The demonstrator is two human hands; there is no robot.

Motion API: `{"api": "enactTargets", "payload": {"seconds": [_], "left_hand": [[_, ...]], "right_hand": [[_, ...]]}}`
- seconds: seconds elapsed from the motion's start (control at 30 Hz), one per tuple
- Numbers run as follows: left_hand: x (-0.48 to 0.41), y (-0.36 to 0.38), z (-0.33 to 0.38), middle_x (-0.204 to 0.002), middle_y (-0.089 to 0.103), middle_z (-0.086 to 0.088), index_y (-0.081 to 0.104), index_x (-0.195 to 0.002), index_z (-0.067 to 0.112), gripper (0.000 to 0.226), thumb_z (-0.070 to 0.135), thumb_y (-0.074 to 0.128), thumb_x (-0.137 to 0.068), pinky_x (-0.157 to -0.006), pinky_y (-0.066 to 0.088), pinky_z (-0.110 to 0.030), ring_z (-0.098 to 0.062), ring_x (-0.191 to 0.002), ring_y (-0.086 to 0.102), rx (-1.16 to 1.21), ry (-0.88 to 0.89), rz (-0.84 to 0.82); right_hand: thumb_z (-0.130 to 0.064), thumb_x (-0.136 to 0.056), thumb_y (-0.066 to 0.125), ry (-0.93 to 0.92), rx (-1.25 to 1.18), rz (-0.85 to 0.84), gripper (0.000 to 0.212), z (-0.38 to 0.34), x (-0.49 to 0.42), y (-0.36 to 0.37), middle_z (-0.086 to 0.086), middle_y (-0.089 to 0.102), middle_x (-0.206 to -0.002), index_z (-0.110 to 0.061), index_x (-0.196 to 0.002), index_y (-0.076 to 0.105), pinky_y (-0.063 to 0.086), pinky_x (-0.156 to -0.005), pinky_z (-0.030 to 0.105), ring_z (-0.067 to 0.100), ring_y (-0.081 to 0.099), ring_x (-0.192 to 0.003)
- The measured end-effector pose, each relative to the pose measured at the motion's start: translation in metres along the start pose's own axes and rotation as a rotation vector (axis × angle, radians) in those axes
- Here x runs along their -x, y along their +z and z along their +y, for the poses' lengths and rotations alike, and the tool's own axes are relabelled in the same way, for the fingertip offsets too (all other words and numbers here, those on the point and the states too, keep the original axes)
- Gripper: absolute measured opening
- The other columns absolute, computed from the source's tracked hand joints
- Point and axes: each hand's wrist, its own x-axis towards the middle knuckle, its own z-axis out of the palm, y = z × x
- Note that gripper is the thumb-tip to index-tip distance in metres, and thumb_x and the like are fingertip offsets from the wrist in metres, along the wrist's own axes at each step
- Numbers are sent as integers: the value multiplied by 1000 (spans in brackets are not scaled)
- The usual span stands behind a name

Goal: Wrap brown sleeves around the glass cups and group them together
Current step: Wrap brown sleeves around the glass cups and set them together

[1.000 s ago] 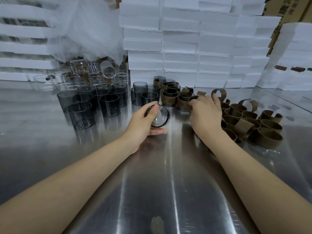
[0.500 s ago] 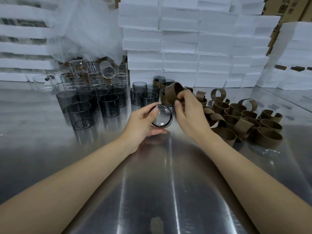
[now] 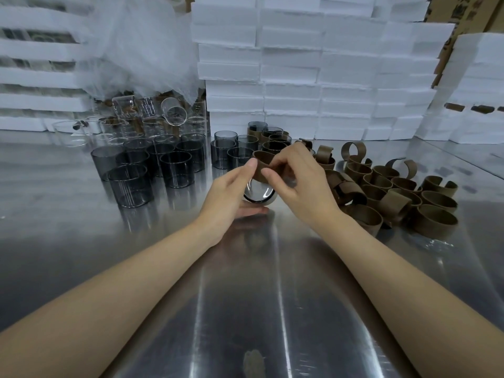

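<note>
Bare cups [image 3: 128, 184]: they stand on my left on the shiny table [image 3: 245, 309], with no brown on them yet.
My left hand [image 3: 229, 195]: my fingers curl under and around one glass cup [image 3: 257, 193] and hold it just above the table. My thumb tip touches the edge of the sleeve.
Which way the cup lies: it is tipped on its side. Its round bottom faces me and its long way points away from me.
Brown sleeve [image 3: 266, 165]: it sits right on top of the cup, between my two hands, curled like an open ring.
Wrapped cups [image 3: 272, 137]: a small group stands behind my hands.
My right hand [image 3: 300, 184]: my thumb and first fingers pinch the sleeve. My other fingers are bent.
Next, I think: I pull the sleeve around the cup's side.
Sleeve pile [image 3: 395, 192]: many more wait on my right.
</note>
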Motion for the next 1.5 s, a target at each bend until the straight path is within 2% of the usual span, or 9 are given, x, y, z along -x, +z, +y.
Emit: {"api": "enactTargets", "payload": {"seconds": [0.2,0.27,0.43,0.57,0.67,0.87,1.0,1.2,1.5], "left_hand": [[-1,0,1,-112,70,-2,69,-109,17,24,35,58,-96,-64,59,-28,-31,-86,73,-48,34,15],[-2,1,1,-103,71,5,68,-103,25,12,27,57,-97,-59,58,-24,-30,-77,74,-52,45,24],[-6,-1,-4,-104,70,8,68,-106,29,18,17,56,-98,-60,58,-25,-28,-75,74,-140,104,17],[-8,-4,-8,-106,66,9,65,-114,31,24,16,53,-98,-62,58,-24,-28,-71,74,-223,163,-4],[-8,-4,-10,-102,67,8,66,-106,40,33,14,47,-99,-63,57,-23,-29,-74,74,-246,196,-12],[-11,-7,-12,-110,67,9,63,-114,36,38,8,47,-94,-78,61,-38,-23,-98,70,-320,197,37],[-12,-9,-12,-123,64,3,60,-131,21,49,13,59,-82,-79,61,-36,-16,-102,68,-365,177,50],[-13,-8,-8,-97,69,31,66,-88,61,43,27,62,-62,-97,52,-48,-24,-100,70,-372,202,-4],[-18,-7,-9,-98,71,20,71,-86,50,41,14,63,-68,-97,51,-52,-28,-102,69,-344,219,-13]], "right_hand": [[-11,-91,65,4,-143,67,12,-6,0,-3,-8,55,-83,-12,-99,56,45,-67,14,6,55,-72],[-7,-91,63,140,-286,136,23,-10,-1,-3,-10,57,-80,-24,-100,50,49,-61,18,8,58,-62],[0,-82,64,292,-317,189,48,-16,-3,5,-9,48,-84,-41,-102,49,41,-58,15,8,43,-50],[-4,-87,63,226,-155,148,24,-8,-3,5,-12,51,-89,-17,-106,70,38,-67,8,-3,50,-66],[-14,-90,65,244,-90,107,9,-3,-2,4,-5,60,-81,-15,-93,73,39,-69,11,0,54,-74],[-20,-84,60,321,-45,-4,11,-11,0,9,-3,70,-81,-13,-84,69,55,-75,44,15,66,-78],[-12,-89,65,367,-123,7,6,-11,-2,9,-2,72,-82,-11,-91,70,57,-81,31,6,69,-81],[-15,-94,61,299,-32,-28,22,-13,-3,6,2,75,-101,-10,-112,72,52,-89,21,9,68,-94],[-11,-94,59,262,48,-29,23,-15,-6,5,7,73,-108,-7,-114,71,51,-95,31,20,67,-104]]}}
